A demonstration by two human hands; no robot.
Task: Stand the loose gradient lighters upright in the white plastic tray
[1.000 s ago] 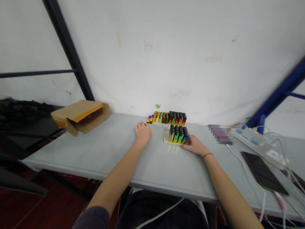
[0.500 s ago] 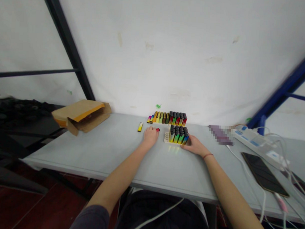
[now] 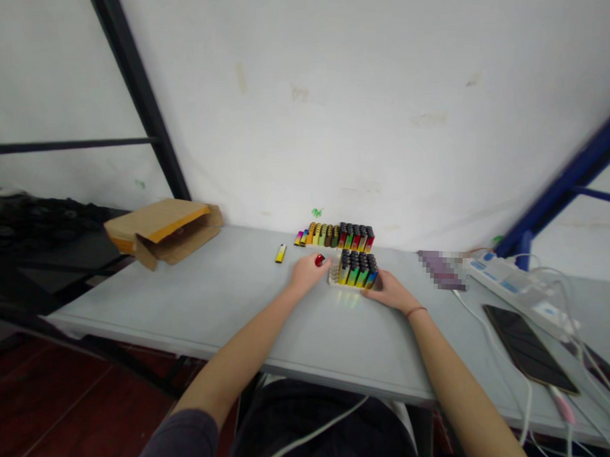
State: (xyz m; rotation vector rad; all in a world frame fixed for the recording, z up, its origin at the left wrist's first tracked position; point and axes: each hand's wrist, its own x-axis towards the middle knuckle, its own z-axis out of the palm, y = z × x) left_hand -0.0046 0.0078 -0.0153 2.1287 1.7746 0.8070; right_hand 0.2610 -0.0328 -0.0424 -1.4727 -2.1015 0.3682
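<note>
Beside rack [image 3: 334, 283] | left grip [image 3: 306, 272] half-covers red item [image 3: 319, 260] | right grip [image 3: 393, 291] partly hidden

White wall [image 3: 369, 124] w/ a few tan patches [image 3: 299, 92] & green scribble [image 3: 317, 213] behind gray tabletop [image 3: 222, 299], blk metal frame [image 3: 133, 69] on L, blue metal frame [image 3: 556, 190] on R, dk red tile floor [image 3: 78, 420] below.

Left hand [image 3: 307, 271] curled in a grip; right hand [image 3: 393, 291] cupped, turned inward

Left hand [image 3: 306, 272] holds red lighter [image 3: 319, 260] beside pale tray [image 3: 334, 276].
</note>
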